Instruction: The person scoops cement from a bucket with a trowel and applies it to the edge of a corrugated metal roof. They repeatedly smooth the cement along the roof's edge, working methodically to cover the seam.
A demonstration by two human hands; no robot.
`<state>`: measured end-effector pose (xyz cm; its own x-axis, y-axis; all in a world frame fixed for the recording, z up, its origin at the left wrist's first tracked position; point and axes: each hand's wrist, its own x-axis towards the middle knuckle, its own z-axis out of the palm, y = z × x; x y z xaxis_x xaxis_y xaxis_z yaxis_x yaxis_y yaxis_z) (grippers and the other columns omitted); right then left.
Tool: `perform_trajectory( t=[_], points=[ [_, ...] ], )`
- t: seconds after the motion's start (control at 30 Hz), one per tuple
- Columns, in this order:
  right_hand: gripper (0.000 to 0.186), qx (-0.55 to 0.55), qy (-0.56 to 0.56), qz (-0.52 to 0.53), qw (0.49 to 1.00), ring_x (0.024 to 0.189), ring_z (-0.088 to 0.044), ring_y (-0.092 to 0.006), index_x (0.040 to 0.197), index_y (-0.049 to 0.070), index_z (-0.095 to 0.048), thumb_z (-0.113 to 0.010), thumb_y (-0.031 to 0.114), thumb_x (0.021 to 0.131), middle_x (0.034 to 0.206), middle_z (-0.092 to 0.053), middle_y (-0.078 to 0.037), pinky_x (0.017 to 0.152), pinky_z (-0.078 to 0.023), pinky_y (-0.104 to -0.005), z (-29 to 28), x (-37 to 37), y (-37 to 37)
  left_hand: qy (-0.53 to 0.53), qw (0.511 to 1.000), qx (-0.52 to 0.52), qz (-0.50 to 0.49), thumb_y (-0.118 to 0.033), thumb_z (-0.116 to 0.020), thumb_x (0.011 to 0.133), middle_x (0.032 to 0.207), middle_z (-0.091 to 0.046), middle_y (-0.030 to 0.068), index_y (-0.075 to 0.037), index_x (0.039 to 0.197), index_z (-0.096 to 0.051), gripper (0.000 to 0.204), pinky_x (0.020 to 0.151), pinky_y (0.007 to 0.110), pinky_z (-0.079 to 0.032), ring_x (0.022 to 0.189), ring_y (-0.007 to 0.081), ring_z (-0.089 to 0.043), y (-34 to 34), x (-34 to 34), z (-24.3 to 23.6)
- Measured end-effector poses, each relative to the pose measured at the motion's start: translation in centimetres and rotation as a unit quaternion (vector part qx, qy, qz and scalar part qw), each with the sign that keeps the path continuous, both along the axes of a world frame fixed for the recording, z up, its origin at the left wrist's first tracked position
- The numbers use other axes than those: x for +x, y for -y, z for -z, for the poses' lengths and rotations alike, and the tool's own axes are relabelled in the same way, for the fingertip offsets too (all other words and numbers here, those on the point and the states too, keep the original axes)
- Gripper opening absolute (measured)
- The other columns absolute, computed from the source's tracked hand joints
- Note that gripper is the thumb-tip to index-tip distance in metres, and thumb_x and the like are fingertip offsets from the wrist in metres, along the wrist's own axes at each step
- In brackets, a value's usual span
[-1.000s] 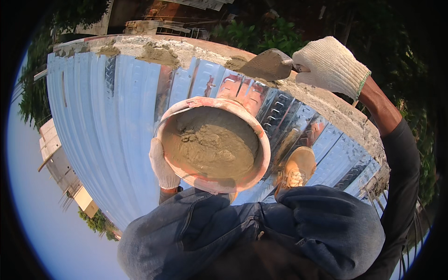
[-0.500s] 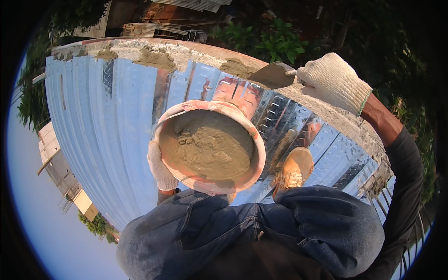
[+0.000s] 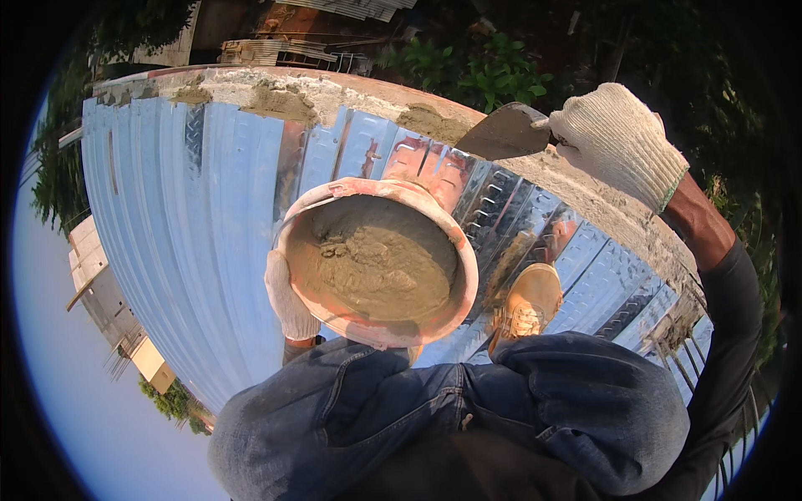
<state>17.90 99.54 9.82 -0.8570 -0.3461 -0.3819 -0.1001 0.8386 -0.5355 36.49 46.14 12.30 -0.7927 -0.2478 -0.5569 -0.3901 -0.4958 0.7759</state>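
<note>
My left hand, in a pale knitted glove, grips the left side of a round, pinkish, mortar-smeared basin holding wet grey-brown mortar. My right hand, also gloved, is closed round the handle of a pointing trowel, whose broad blade lies over the rough cement ledge along the top of the metal sheeting. Patches of mortar lie on that ledge, one just left of the blade.
My boot stands on shiny corrugated metal sheets below my bent knees. Thin bars are at the lower right. Beyond the ledge are plants and stacked corrugated sheets; buildings and sky show at the left.
My right hand and the trowel have moved to the right along the ledge and a little lower in the view. My left hand still holds the basin, which has shifted slightly left.
</note>
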Motion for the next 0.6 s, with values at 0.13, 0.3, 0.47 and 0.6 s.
perform_trajectory(
  t=[0.13,0.3,0.47,0.6],
  points=[
    [0.04,-0.101,-0.061,-0.071,0.99,0.12,-0.077,-0.0301,0.138,0.02,-0.08,-0.081,0.044,0.106,0.132,-0.079,-0.008,0.1,-0.065,-0.0503,5.1,-1.1,-1.1,0.003,0.999,-0.038,-0.001,-0.045,-0.052,0.124,0.157,-0.069,0.0166,0.002,0.163,-0.061,0.062,0.12,0.05,-0.059,0.14,0.03,-0.07,0.4,0.2,-1.0],
    [0.029,0.269,-0.163,-0.188,0.93,0.098,-0.082,-0.0293,0.126,0.017,-0.085,-0.085,0.033,0.102,0.104,-0.082,-0.007,0.086,-0.069,-0.0487,-3.3,-6.9,1.5,0.003,0.998,-0.064,-0.008,-0.044,-0.052,0.125,0.152,-0.071,0.0145,0.003,0.158,-0.063,0.059,0.116,0.047,-0.061,0.135,0.0267,-0.071,1.1,0.7,-1.1],
    [0.027,0.17,-0.089,-0.157,0.969,0.099,-0.082,-0.0307,0.125,0.017,-0.087,-0.081,0.031,0.102,0.105,-0.083,-0.008,0.087,-0.07,-0.0518,-0.8,-3.5,2.0,0.001,0.998,-0.064,0.003,-0.042,-0.051,0.125,0.15,-0.071,0.0143,0.003,0.156,-0.065,0.056,0.114,0.045,-0.062,0.133,0.0248,-0.071,0.7,0.4,-0.3],
    [0.025,0.065,-0.087,-0.155,0.982,0.095,-0.081,-0.0309,0.123,0.019,-0.087,-0.079,0.031,0.102,0.105,-0.082,-0.008,0.086,-0.069,-0.0498,3.5,0.3,0.6,0.008,0.997,-0.081,0.012,-0.043,-0.051,0.125,0.151,-0.071,0.0152,0.004,0.157,-0.064,0.058,0.115,0.046,-0.062,0.134,0.0254,-0.071,0.6,0.5,-0.8]
  ],
)
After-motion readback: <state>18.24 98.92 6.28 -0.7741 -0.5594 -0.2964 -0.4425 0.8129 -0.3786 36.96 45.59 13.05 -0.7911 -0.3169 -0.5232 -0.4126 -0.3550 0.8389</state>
